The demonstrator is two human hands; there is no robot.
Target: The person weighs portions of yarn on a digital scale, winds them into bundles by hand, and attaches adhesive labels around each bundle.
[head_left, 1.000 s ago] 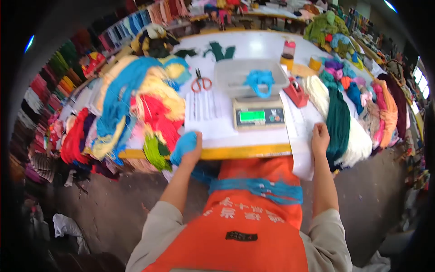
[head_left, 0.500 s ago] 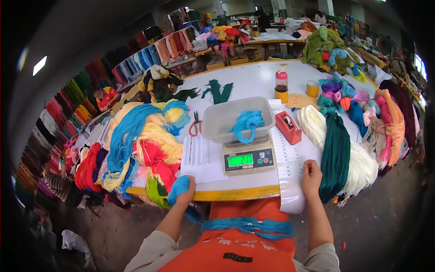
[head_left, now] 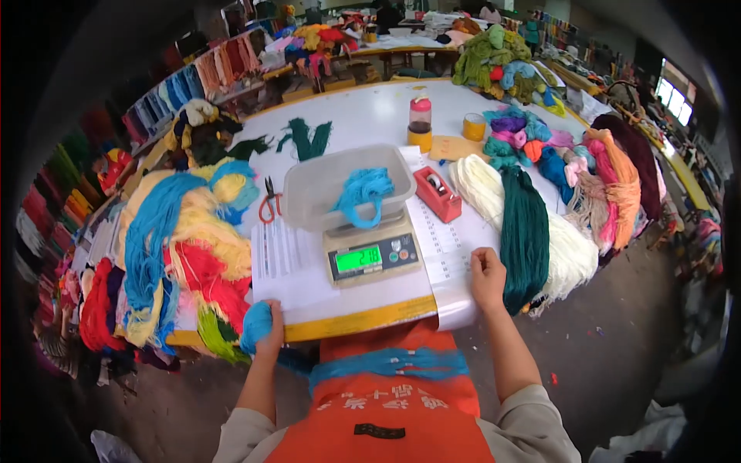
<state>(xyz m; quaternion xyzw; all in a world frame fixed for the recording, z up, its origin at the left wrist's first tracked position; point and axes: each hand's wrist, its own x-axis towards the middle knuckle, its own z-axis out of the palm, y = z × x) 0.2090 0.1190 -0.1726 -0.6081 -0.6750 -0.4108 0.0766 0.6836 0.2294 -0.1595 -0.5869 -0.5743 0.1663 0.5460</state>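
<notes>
My left hand (head_left: pixel 272 330) is closed around a bundle of turquoise-blue yarn (head_left: pixel 255 327) at the table's front edge. My right hand (head_left: pixel 488 279) has its fingers pinched together above the paper's right side, beside a dark green skein (head_left: pixel 526 239); anything between the fingertips is too small to make out. Between the hands stands a digital scale (head_left: pixel 374 253) with a lit green display. On it rests a translucent plastic tub (head_left: pixel 305 193), which holds a small hank of blue yarn (head_left: pixel 363 195). More blue yarn (head_left: pixel 390 367) lies across my orange apron (head_left: pixel 417 417) at the waist.
Red-handled snips (head_left: pixel 268 202) lie left of the tub, a red tape dispenser (head_left: pixel 438 195) right of it. Printed sheets (head_left: pixel 293 262) lie around the scale. Multicoloured yarn heaps (head_left: pixel 193 239) and white skeins (head_left: pixel 571 258) flank it. A pink-lidded bottle (head_left: pixel 420 123) stands behind.
My view has turned to the right, so the table and its things appear further left. The left hand keeps its hold on the blue yarn; the right hand's fingers stay pinched.
</notes>
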